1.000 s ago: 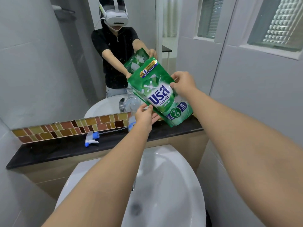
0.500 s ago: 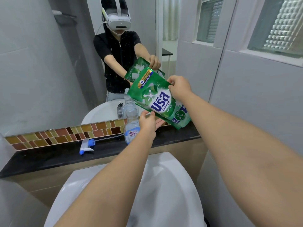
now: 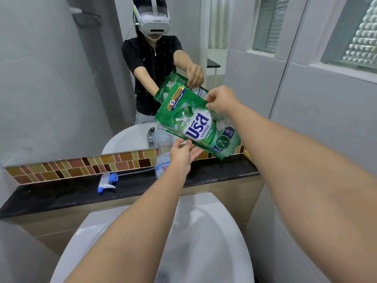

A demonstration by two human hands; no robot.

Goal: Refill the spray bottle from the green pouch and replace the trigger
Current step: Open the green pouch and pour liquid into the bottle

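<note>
- Right hand point(image 3: 221, 103) pinches the upper edge of the glossy green plastic pouch point(image 3: 195, 124), tilted above the ledge.
- Left hand point(image 3: 182, 155) grips its lower edge.
- Clear plastic spray bottle point(image 3: 162, 160) stands uncapped on the black stone ledge point(image 3: 61, 196).
- Blue-and-white trigger point(image 3: 107, 181) lies to the left.

- Both hands hold the green pouch point(image 3: 196, 121) tilted above the open spray bottle point(image 3: 162, 158)
- Trigger point(image 3: 107, 181) lies at the bottle's 9 o'clock on the tabletop point(image 3: 61, 193)

Bare forearms, black top, white headset

My left hand point(image 3: 180, 158) and right hand point(image 3: 222, 101) were bare; the mirror showed my short-sleeved black zip-front top point(image 3: 151, 58) and white headset point(image 3: 154, 19) with a thin cable.
</note>
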